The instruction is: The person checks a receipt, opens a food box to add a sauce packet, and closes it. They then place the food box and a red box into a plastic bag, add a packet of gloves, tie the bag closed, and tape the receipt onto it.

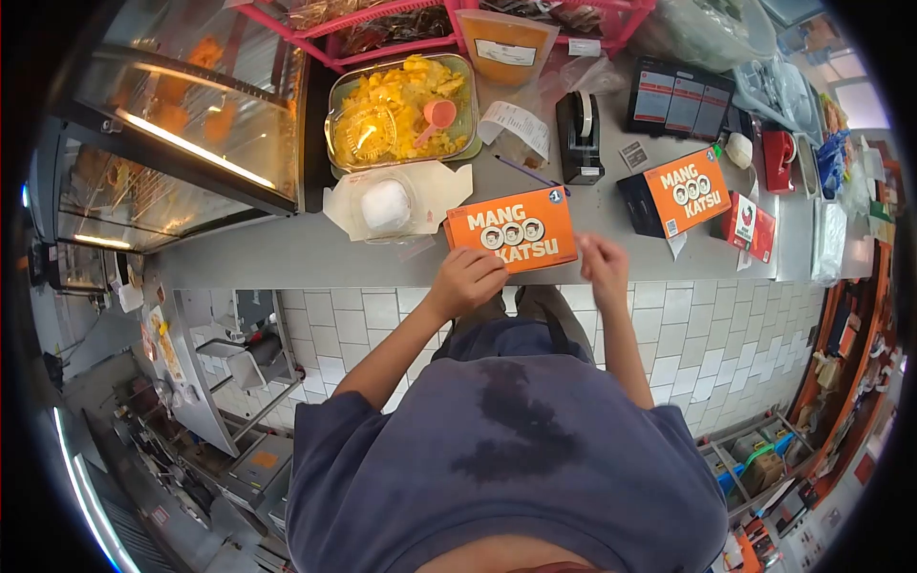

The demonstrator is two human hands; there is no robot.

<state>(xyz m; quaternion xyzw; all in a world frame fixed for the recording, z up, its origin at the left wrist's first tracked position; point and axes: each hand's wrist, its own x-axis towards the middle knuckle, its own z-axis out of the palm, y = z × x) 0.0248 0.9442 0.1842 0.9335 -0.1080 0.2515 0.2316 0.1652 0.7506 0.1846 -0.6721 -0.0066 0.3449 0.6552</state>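
Note:
An orange takeout box (535, 229) printed "MANG KATSU" lies closed on the counter in front of me. My left hand (470, 281) grips its near left corner, the fingers resting over the lid. Just off the box's right side is my right hand (604, 265), its fingers curled closed; whatever may be in them is hidden. To the left of the box stands an opened white carton (444, 191) with a round white item (385, 204) in a clear wrap inside. A pen (523, 170) and a tape dispenser (579, 138) lie behind the box.
A glass tray (334, 134) of yellow food with a pink scoop (437, 118) is at the back left, beside a lit glass warmer (191, 158). Another orange box (686, 191), a tablet (679, 98) and a small red box (749, 229) stand to the right. Pink baskets (330, 50) line the back.

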